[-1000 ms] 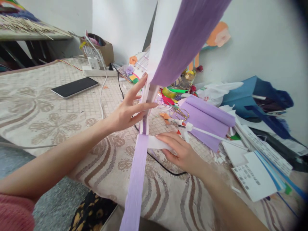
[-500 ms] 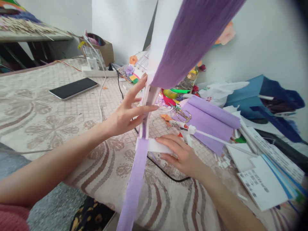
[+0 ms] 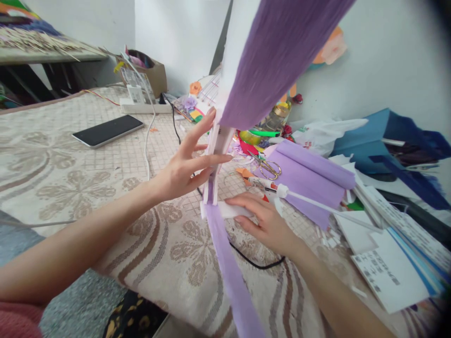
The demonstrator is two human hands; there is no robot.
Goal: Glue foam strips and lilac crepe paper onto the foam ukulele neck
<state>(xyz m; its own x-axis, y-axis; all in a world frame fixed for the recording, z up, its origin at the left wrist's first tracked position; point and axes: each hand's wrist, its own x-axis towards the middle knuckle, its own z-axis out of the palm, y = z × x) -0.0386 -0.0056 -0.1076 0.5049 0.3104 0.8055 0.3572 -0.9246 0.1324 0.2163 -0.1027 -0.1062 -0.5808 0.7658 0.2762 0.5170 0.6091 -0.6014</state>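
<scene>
Head view. The left hand bears on a narrow white upright column at the centre of the work area. Its fingers are spread apart: the index finger points up along the left side of the column, and the middle finger extends across the front. A purple lining shows in the lower channel of the column. Above it, a white panel carries a broad purple crepe paper sheet, which leans to the right and runs out of the top of the view.

The right hand is clamped on a white strip, with the fingers at the far edge and the thumb at the near edge. The strip lies crosswise at the foot of the column. A light purple crepe paper strip starts at this foot, passes over the white strip and runs toward the bottom of the view.

A black cable curves over the patterned tablecloth just beside the right wrist. Gold-handled scissors lie beyond the right hand, beside a partly rolled purple paper. A smartphone lies left of the column, near a white power strip.
</scene>
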